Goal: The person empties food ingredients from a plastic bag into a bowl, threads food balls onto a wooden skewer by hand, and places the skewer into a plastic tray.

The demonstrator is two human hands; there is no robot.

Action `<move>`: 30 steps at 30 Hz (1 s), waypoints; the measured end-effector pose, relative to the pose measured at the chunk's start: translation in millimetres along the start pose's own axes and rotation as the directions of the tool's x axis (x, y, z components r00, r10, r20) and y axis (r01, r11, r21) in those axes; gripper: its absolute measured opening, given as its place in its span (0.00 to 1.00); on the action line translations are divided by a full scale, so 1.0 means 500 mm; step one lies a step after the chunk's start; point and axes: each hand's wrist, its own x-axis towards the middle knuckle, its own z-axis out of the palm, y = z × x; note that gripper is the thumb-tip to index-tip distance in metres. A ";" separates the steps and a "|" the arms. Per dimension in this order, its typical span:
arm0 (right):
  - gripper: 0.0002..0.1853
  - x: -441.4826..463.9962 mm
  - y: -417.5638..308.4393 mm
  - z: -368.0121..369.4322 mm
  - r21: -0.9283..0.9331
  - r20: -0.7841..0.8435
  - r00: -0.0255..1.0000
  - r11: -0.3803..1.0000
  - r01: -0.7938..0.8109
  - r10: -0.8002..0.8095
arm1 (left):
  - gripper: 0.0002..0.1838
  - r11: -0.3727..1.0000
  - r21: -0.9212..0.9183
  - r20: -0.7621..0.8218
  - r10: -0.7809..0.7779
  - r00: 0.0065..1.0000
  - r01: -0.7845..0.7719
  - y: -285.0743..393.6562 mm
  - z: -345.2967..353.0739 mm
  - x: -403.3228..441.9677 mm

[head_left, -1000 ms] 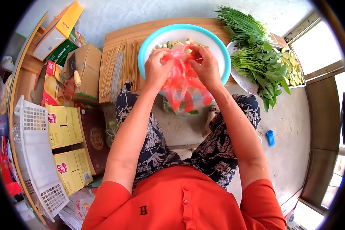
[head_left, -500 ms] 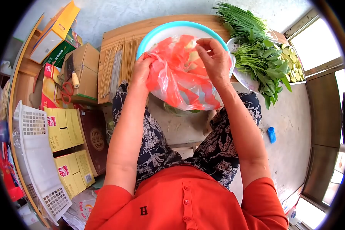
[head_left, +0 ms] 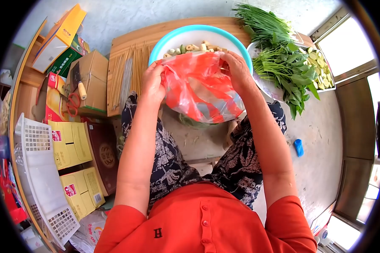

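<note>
A red and clear striped plastic bag (head_left: 200, 86) is stretched between my two hands over the near side of a white basin with a turquoise rim (head_left: 198, 28). My left hand (head_left: 153, 82) pinches the bag's upper left edge. On the opposite side, my right hand (head_left: 235, 71) grips its upper right edge, fingers curled in. Behind the bag, small pale and greenish food pieces (head_left: 194, 47) show in the basin; its front part is hidden by the bag. What the bag holds, if anything, I cannot make out.
The basin rests on a wooden table (head_left: 126, 40) with thin skewers (head_left: 141, 63) at left. Chives (head_left: 261, 21), leafy greens (head_left: 287, 63) and a tray of sliced vegetables (head_left: 323, 69) are at right. Cartons (head_left: 71, 143), red scissors (head_left: 73, 103) and a white basket (head_left: 44, 177) stand left.
My right hand has taken hold of the bag's right edge. The bag's upper edge is now spread wide and lower, uncovering the food pieces in the basin.
</note>
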 end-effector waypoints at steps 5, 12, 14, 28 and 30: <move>0.06 0.030 0.029 -0.029 0.075 -0.014 1.000 0.997 -0.025 0.026 | 0.16 0.964 -0.129 0.398 -0.166 0.902 0.234 0.052 0.056 -0.055; 0.09 0.049 0.052 -0.016 0.468 -0.070 0.991 0.881 -0.071 0.117 | 0.28 0.885 0.456 0.404 -0.110 0.908 -0.096 -0.007 0.045 -0.047; 0.09 0.060 0.058 -0.027 0.275 -0.165 0.986 0.961 0.019 0.027 | 0.25 0.966 0.247 0.341 -0.162 0.926 0.078 -0.014 0.039 -0.041; 0.07 -0.048 0.000 0.052 -0.485 0.202 0.865 0.721 0.495 -0.459 | 0.21 0.937 -0.301 0.348 -0.067 0.935 0.179 -0.005 0.054 -0.044; 0.09 -0.032 0.029 0.048 -0.516 0.246 0.923 0.766 0.384 -0.297 | 0.22 0.911 -0.327 0.254 -0.172 0.952 0.252 -0.013 0.052 -0.041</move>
